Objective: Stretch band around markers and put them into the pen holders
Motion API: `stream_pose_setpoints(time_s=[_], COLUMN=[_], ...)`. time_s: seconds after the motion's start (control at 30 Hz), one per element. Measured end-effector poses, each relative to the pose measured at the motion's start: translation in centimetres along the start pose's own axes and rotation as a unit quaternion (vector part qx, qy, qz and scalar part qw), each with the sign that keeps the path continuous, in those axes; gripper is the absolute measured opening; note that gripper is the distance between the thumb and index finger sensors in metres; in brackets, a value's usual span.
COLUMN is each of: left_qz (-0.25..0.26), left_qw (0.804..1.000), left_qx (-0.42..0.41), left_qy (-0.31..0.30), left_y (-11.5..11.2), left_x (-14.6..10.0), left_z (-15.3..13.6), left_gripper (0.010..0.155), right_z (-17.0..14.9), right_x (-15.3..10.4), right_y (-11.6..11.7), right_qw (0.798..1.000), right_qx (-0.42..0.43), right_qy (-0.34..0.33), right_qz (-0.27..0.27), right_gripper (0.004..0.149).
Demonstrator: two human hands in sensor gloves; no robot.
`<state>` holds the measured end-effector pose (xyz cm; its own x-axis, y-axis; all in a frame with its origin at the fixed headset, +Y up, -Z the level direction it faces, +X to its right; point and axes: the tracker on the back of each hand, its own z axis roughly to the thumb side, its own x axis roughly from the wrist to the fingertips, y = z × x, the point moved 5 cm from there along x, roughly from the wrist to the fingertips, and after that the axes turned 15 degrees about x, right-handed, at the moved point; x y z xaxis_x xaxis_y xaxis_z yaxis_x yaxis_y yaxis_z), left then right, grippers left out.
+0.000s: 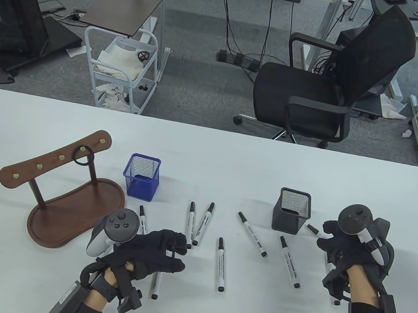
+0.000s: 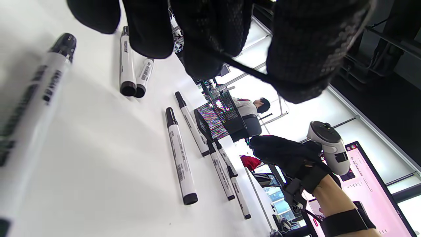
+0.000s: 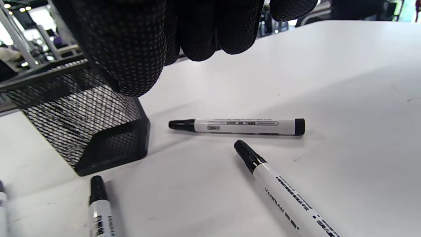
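Observation:
Several white markers with black caps lie scattered on the white table (image 1: 37, 122), among them one in the middle (image 1: 221, 263). My left hand (image 1: 175, 253) hovers low over a marker (image 1: 156, 284), its fingers curled round a thin black band (image 2: 250, 70) stretched between them. A blue mesh pen holder (image 1: 140, 181) stands behind it. My right hand (image 1: 326, 235) hangs beside the black mesh pen holder (image 1: 292, 211) with loosely curled fingers (image 3: 131, 49) holding nothing, above two markers (image 3: 240, 126) (image 3: 289, 197).
A brown wooden hook stand (image 1: 64, 199) sits at the left, a black band (image 1: 83, 156) hanging on one hook. Beyond the far table edge are a black office chair (image 1: 326, 84) and a white cart (image 1: 119, 68). A person (image 2: 250, 105) sits far off.

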<state>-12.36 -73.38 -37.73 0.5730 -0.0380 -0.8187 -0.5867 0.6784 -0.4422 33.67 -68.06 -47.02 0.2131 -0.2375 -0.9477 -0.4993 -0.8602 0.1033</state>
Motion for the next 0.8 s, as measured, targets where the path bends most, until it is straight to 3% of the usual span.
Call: stream_pose_setpoints(time_s=[0.37,0.8], left_qz=[0.002,0.006], left_qw=[1.000,1.000], left_qx=[0.001,0.000], left_qy=[0.000,0.000], left_y=[0.3,0.5], left_x=[-0.1,-0.2], left_z=[0.0,0.0], left_gripper=[0.074,0.073], right_z=[-2.3,-3.2], right_x=[4.7,6.8], right_y=[2.2,4.3], right_qw=[0.997,0.992], right_qx=[-0.032,-0.070], right_qy=[0.071,0.103], right_qz=[-0.010,-0.005], right_gripper=[0.054,0.047])
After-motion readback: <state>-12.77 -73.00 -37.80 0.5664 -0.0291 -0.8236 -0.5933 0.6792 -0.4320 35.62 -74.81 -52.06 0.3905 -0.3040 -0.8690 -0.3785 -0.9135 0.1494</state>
